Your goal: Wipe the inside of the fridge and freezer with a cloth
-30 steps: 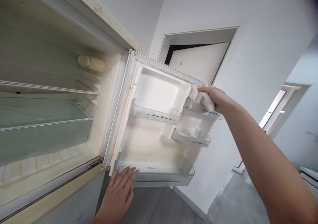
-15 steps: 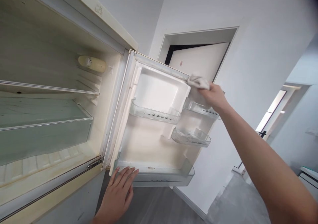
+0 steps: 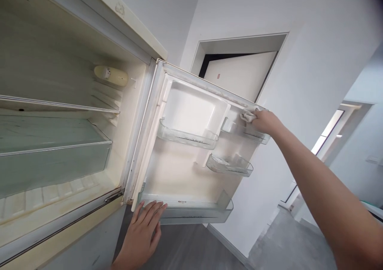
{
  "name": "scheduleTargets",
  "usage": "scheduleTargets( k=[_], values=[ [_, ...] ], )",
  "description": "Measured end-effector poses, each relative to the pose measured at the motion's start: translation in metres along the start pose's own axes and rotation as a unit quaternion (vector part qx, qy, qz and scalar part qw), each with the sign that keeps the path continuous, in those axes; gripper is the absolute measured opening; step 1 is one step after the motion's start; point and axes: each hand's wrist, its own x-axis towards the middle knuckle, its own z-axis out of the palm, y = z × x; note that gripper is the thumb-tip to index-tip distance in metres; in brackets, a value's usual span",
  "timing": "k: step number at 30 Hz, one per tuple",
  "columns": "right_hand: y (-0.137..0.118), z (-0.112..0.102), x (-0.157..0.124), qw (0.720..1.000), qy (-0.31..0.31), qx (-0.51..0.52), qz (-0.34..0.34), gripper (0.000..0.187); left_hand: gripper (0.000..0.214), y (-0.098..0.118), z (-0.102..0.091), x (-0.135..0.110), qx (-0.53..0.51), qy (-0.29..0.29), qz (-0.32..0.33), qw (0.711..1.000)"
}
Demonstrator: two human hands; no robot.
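Note:
An old cream fridge stands open, its door [image 3: 182, 170] swung out to the right. My right hand [image 3: 263, 122] is closed round a white cloth [image 3: 248, 115] and presses it against the upper right corner of the door's inner side, just above a clear door bin [image 3: 254, 136]. My left hand [image 3: 143, 232] lies flat with fingers spread against the bottom edge of the door, beside the long bottom bin [image 3: 194, 213].
Inside the fridge [image 3: 54, 142] are glass shelves and a cream lamp cover [image 3: 110, 75]. Two more clear bins [image 3: 187, 136] hang on the door. Behind it are a white wall, a doorway [image 3: 236, 72], a corridor at right and grey flooring [image 3: 185, 250].
My right hand carried the cloth from the top edge of the door down and to the right, into its upper right corner. The left hand stayed put.

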Motion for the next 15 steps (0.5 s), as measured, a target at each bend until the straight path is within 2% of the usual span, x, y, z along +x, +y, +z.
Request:
scheduleTargets(
  k=[3, 7, 11, 15],
  values=[
    [0.007, 0.004, 0.005, 0.999, -0.014, -0.052, 0.005, 0.04, 0.055, -0.001, 0.003, -0.001, -0.007, 0.005, -0.004, 1.0],
    [-0.002, 0.001, 0.007, 0.999, -0.032, -0.024, 0.019, 0.032, 0.057, -0.001, 0.004, -0.002, -0.017, 0.002, -0.008, 1.0],
    [-0.02, -0.005, -0.002, 0.992, -0.017, 0.122, 0.012, 0.027, 0.055, 0.001, 0.001, -0.001, -0.012, 0.004, -0.009, 1.0],
    [-0.042, -0.008, -0.014, 0.956, -0.038, 0.29, -0.029, 0.021, 0.054, 0.001, -0.001, -0.001, -0.008, 0.006, -0.006, 1.0]
  ],
)
